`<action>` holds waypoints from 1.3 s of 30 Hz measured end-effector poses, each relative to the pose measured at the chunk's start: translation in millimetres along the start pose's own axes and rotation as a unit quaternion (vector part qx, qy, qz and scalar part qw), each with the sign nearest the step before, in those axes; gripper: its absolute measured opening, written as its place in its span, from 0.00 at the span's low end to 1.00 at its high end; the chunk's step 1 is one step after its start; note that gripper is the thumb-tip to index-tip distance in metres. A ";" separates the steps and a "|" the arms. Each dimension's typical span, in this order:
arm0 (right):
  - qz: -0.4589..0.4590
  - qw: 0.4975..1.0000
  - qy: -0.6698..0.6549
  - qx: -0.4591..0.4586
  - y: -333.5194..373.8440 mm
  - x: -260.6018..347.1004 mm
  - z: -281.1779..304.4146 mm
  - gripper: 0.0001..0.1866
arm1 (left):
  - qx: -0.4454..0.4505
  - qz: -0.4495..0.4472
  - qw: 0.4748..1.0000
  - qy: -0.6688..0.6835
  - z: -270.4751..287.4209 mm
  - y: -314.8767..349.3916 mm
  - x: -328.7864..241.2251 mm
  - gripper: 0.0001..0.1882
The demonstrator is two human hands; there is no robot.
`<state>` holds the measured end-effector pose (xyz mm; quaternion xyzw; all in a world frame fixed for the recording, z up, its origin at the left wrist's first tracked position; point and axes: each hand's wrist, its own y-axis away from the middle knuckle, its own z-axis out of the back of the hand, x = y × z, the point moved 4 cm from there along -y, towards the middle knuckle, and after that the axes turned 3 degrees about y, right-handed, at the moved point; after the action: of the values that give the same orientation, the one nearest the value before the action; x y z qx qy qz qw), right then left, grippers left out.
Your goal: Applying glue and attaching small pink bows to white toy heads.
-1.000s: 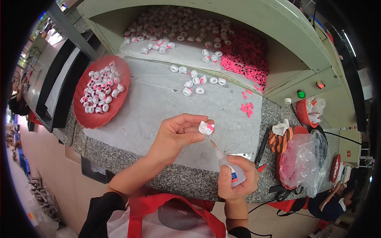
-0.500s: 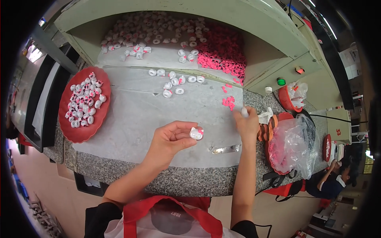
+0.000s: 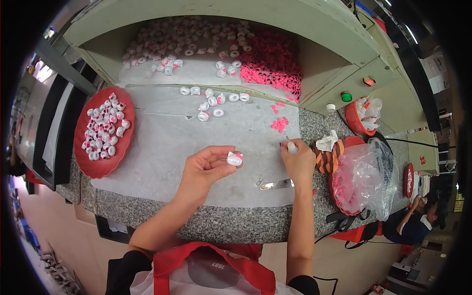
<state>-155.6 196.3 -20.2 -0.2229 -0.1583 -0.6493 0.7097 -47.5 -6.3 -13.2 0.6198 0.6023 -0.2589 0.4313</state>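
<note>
Between the thumb and fingers of my left hand [image 3: 205, 169] is a small white cat-head piece [image 3: 234, 159] with a pink bow. My right hand [image 3: 301, 163] grips a small white bottle [image 3: 292, 147], its thin tip pointing away from me. Just beyond that tip lies a loose cluster of small pink pieces [image 3: 280, 124] on the white paper sheet [image 3: 157, 147]. A shiny flat metal strip [image 3: 278, 185] rests on the paper between my wrists. Further back sit several white ring-like pieces [image 3: 218, 112].
At the left, a red scalloped plate [image 3: 101, 168] holds many white-and-pink pieces. A shelf compartment [image 3: 177, 73] behind contains heaps of white and pink pieces. On the right are a red basket [image 3: 353, 119], an orange-and-black striped item [image 3: 330, 158] and a clear plastic bag [image 3: 371, 172]. Another person [image 3: 413, 223] sits far right.
My right hand has moved slightly left and nearer to me, and the bottle's tip now points toward the pink pieces. My left hand still holds the white piece, slightly turned.
</note>
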 end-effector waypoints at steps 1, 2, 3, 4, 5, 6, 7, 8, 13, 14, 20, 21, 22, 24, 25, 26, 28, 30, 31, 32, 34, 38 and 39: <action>0.030 0.999 -0.017 -0.012 0.6 4.0 1.4 0.11 | 0.003 -0.004 1.000 0.002 0.1 0.2 0.0 0.18; 0.032 0.999 -0.017 -0.011 3.5 7.0 5.0 0.11 | 0.005 -0.009 1.000 0.005 0.3 0.6 -0.4 0.18; -0.020 0.975 -0.207 0.081 8.9 17.0 6.7 0.11 | 0.000 -0.013 1.000 0.006 0.4 1.4 -2.6 0.18; -0.075 0.904 -0.385 0.171 19.1 29.0 6.7 0.10 | -0.004 -0.015 1.000 -0.011 -1.7 3.3 -4.3 0.18; -0.073 0.903 -0.385 0.178 28.0 41.5 12.4 0.10 | -0.007 -0.018 0.999 -0.028 -3.0 5.3 -4.7 0.17; -0.064 0.900 -0.394 0.174 36.7 59.2 18.5 0.09 | -0.016 -0.022 0.999 -0.029 -1.0 7.8 -6.0 0.17; -0.055 0.898 -0.402 0.169 43.0 71.2 20.8 0.08 | -0.014 -0.039 0.998 -0.044 -0.5 7.7 -4.7 0.17; -0.050 0.897 -0.403 0.176 49.4 80.9 19.3 0.08 | -0.013 -0.055 0.997 -0.059 0.6 7.7 -4.6 0.16; 0.029 0.854 -0.488 0.178 62.4 92.2 12.0 0.06 | 0.000 -0.095 0.995 -0.041 -6.0 8.7 -9.4 0.15; 0.028 0.854 -0.488 0.178 62.9 92.9 11.8 0.06 | 0.008 -0.099 0.994 -0.035 -7.7 8.9 -9.7 0.15; -0.045 0.877 -0.455 0.150 62.9 87.2 4.9 0.05 | 0.018 -0.164 0.984 -0.060 -4.1 10.9 -9.4 0.16; -0.029 0.879 -0.453 0.142 63.3 86.2 4.7 0.05 | 0.019 -0.164 0.984 -0.060 -4.6 10.6 -9.8 0.16; -0.013 0.882 -0.451 0.135 63.6 86.1 5.1 0.06 | 0.026 -0.172 0.982 -0.069 -5.5 10.6 -11.4 0.17; -0.016 0.884 -0.449 0.129 63.3 85.3 4.8 0.07 | 0.034 -0.179 0.980 -0.078 -8.3 12.3 -16.3 0.17; -0.019 0.886 -0.447 0.124 63.3 84.5 4.3 0.07 | 0.041 -0.175 0.980 -0.083 -11.5 14.3 -21.1 0.17; -0.020 0.886 -0.447 0.123 63.6 83.2 2.4 0.07 | 0.049 -0.172 0.980 -0.087 -13.4 15.3 -23.2 0.18; -0.003 0.887 -0.447 0.116 64.5 82.9 -0.2 0.10 | 0.052 -0.156 0.985 -0.051 -9.2 12.7 -22.1 0.17; 0.002 0.884 -0.452 0.119 65.4 91.8 4.0 0.10 | 0.052 -0.140 0.989 -0.017 -3.6 10.1 -20.0 0.17; 0.007 0.881 -0.457 0.123 65.6 95.5 5.1 0.11 | 0.061 -0.120 0.991 -0.007 -1.5 9.0 -17.6 0.16; 0.007 0.880 -0.458 0.124 65.6 94.9 4.7 0.11 | 0.070 -0.099 0.993 0.003 -0.5 8.5 -15.8 0.16; 0.050 0.898 -0.418 0.130 65.3 93.2 7.1 0.11 | 0.068 -0.099 0.993 0.006 -3.4 9.7 -16.5 0.15; 0.059 0.883 -0.443 0.142 64.1 90.1 7.7 0.11 | 0.076 -0.108 0.991 0.000 -5.6 10.0 -18.2 0.15; 0.068 0.884 -0.440 0.144 63.6 89.2 7.6 0.11 | 0.076 -0.107 0.991 -0.001 -5.2 9.8 -18.0 0.15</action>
<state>-82.5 128.0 25.1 -0.3907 -0.5306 -0.4048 0.6340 -41.5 -10.3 6.7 0.5822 0.6438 -0.3491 0.3531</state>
